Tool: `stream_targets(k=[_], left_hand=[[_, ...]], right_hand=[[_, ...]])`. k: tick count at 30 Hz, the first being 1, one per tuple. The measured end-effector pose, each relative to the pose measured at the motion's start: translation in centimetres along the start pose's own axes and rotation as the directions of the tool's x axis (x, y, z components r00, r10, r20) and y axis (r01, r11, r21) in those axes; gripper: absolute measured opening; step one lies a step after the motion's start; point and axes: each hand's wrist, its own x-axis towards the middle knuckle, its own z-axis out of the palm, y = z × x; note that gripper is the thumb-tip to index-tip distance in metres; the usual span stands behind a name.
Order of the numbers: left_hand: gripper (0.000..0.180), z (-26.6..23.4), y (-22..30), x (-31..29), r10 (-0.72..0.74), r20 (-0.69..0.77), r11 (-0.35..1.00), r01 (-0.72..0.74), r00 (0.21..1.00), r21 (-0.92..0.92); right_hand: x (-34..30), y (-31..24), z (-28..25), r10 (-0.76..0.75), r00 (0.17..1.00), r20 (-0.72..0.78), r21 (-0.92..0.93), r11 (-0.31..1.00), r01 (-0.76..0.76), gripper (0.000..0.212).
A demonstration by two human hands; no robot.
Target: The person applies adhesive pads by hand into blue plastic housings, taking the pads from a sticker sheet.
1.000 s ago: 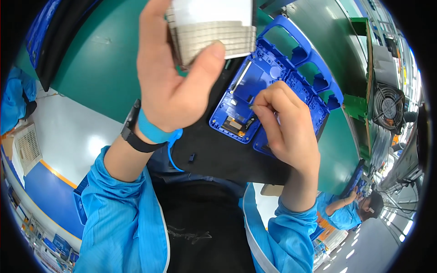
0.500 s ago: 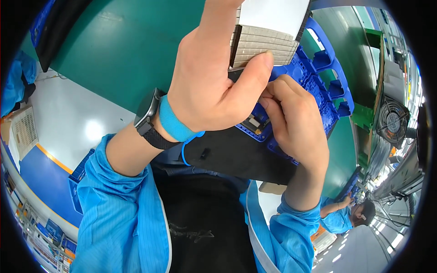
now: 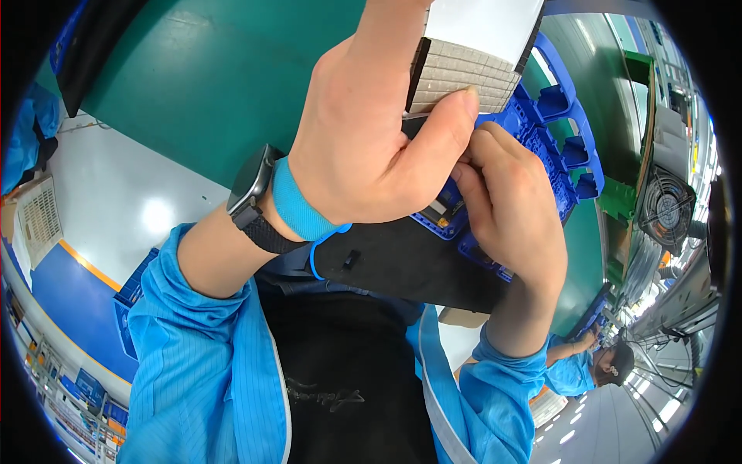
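Note:
My left hand (image 3: 371,147) grips a sheet of grey-beige adhesive strips (image 3: 464,73) on white backing, its thumb pressed on the sheet's near edge. My right hand (image 3: 519,205) is closed in a pinch just beside that thumb, near the sheet's lower edge. Whatever lies between its fingertips is hidden. Beneath both hands, a blue plastic housing (image 3: 583,158) with ribs and pockets lies partly covered. Small electronic parts (image 3: 440,213) show inside its near section. A black mat (image 3: 386,259) is under the housing.
The green tabletop (image 3: 201,93) spreads to the left and far side. A blue cord (image 3: 313,259) hangs from my left wrist strap (image 3: 297,203). A round fan (image 3: 666,209) stands at the right. Another person in blue (image 3: 576,375) works at the lower right.
Both hands and the sheet of strips appear slightly farther right in the picture. My left hand's grip and my right hand's pinch look the same.

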Motion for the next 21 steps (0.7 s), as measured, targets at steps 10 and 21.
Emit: stream_targets(k=[10,21], left_hand=[[0.072,0.2,0.3,-0.1,0.002,0.002,1.000,-0.002,1.000,-0.017],[0.072,0.3,0.6,-0.5,0.001,0.009,0.999,0.000,1.000,-0.042]], right_hand=[[0.1,0.2,0.0,-0.029,1.000,0.002,0.016,0.999,0.029,0.010],[-0.9,-0.2,1.0,0.019,0.995,-0.098,-0.096,0.995,-0.028,0.010]])
